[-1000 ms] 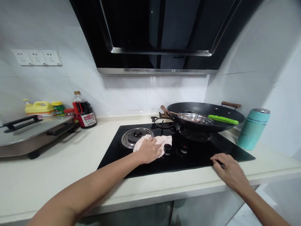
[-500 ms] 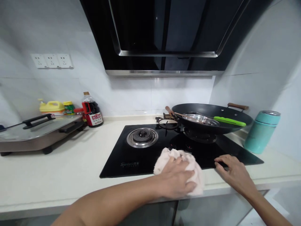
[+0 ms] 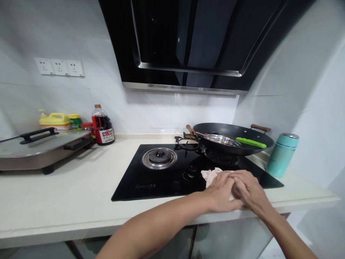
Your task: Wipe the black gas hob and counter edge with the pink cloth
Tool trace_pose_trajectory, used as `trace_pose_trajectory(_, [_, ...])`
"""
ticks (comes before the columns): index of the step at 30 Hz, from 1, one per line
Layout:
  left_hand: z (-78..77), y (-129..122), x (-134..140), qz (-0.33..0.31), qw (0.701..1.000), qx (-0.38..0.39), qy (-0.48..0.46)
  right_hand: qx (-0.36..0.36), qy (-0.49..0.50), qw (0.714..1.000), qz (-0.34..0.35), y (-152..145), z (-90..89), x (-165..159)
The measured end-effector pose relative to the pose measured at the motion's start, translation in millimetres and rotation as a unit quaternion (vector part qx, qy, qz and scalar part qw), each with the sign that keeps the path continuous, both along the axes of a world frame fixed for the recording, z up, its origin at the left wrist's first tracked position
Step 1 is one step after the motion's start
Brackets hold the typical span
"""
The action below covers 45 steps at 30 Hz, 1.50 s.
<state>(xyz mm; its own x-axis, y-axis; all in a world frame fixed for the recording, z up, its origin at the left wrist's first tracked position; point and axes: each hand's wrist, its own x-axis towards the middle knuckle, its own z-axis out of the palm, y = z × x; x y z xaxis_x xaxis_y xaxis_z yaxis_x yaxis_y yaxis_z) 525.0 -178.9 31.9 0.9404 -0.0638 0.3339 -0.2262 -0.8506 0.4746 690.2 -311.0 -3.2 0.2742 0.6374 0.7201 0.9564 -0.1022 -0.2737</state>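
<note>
A pale pink cloth (image 3: pixel 211 175) lies bunched on the front right part of the black glass gas hob (image 3: pixel 159 183), partly hidden under my hands. My left hand (image 3: pixel 221 196) presses down on it with its fingers closed over the fabric. Against the left hand's fingers rests my right hand (image 3: pixel 249 187), curled over the same cloth near the hob's front edge. A black control knob (image 3: pixel 192 171) stands just left of the cloth. The left burner (image 3: pixel 159 158) is bare, its metal ring showing.
Behind my hands a large black wok (image 3: pixel 223 149) holds a metal lid or dish (image 3: pixel 223 139) and a green-handled utensil (image 3: pixel 251 142). A turquoise flask (image 3: pixel 282 154) stands at right. Left are a soy sauce bottle (image 3: pixel 104 127) and a lidded electric pan (image 3: pixel 40 154). A range hood (image 3: pixel 183 77) overhangs.
My left hand has moved right with the cloth, uncovering the left knob. My right hand has come in from the hob's edge to meet it. The camera view has shifted slightly.
</note>
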Motion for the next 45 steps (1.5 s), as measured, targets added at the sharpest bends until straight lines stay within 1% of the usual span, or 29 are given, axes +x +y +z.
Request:
trace_pose_trajectory(2, [-1.3,19.0,-45.6,-0.002,0.998,0.046,-0.038,-0.08,-0.033,0.995,0.041,7.1,0.6,-19.0])
trace_pose_trajectory(5, [-2.0,55.3,-125.9,0.067,0.985,0.138,-0.084,-0.179,-0.083,0.98,0.038,16.1,-1.8,-38.4])
trace_pose_trajectory(6, [-2.1,68.7,-153.2,0.089,0.976,0.174,-0.094,-0.2,-0.095,0.975,0.032,18.4,-2.1,-41.5])
trace_pose_trajectory(8, [-3.8,96.8,-207.2,0.14,0.954,0.244,-0.104,-0.221,-0.108,0.969,0.028,21.2,-1.9,-40.5])
trace_pose_trajectory(11, [-14.5,140.1,-285.8,0.213,0.918,0.315,-0.111,-0.226,-0.104,0.968,0.031,19.4,-1.8,-18.6])
trace_pose_trajectory(13, [-26.7,166.3,-333.6,0.253,0.901,0.337,-0.107,-0.221,-0.099,0.97,0.007,14.8,-2.1,6.1])
trace_pose_trajectory(15, [-39.2,186.1,-371.6,0.308,0.881,0.341,-0.114,-0.215,-0.093,0.972,-0.026,11.3,-1.1,29.9])
trace_pose_trajectory(17, [-48.2,196.7,-394.9,0.347,0.871,0.332,-0.102,-0.22,-0.077,0.971,-0.049,14.1,2.7,44.5])
trace_pose_trajectory(18, [-50.4,198.6,-400.5,0.359,0.87,0.326,-0.093,-0.23,-0.067,0.969,-0.056,19.3,5.7,46.9])
trace_pose_trajectory(20, [-50.6,196.9,-402.3,0.362,0.872,0.319,-0.078,-0.253,-0.041,0.963,-0.082,38.0,13.6,43.5])
trace_pose_trajectory(23, [-44.3,188.4,-394.5,0.352,0.874,0.322,-0.087,-0.276,0.017,0.954,-0.121,81.0,28.6,29.7])
trace_pose_trajectory(26, [-38.1,181.6,-389.9,0.355,0.872,0.32,-0.108,-0.293,0.077,0.948,-0.093,124.7,44.9,22.3])
trace_pose_trajectory(29, [-35.1,179.0,-390.6,0.352,0.875,0.317,-0.104,-0.327,0.1,0.938,-0.065,153.2,57.2,23.4])
trace_pose_trajectory(32, [-34.5,178.1,-391.6,0.351,0.877,0.315,-0.094,-0.346,0.094,0.933,-0.043,164.7,60.6,23.8])
trace_pose_trajectory(35, [-35.4,178.0,-391.3,0.356,0.876,0.309,-0.097,-0.352,0.079,0.932,-0.03,168.2,57.4,20.1])
trace_pose_trajectory(38, [-36.7,178.8,-390.8,0.356,0.877,0.309,-0.097,-0.352,0.074,0.932,-0.039,172.2,54.1,16.2])
trace_pose_trajectory(42, [-37.1,181.3,-390.8,0.35,0.878,0.311,-0.102,-0.345,0.077,0.933,-0.058,180.9,54.3,10.8])
trace_pose_trajectory(45, [-36.3,182.0,-390.9,0.357,0.876,0.307,-0.102,-0.341,0.085,0.935,-0.047,194.0,54.8,1.0])
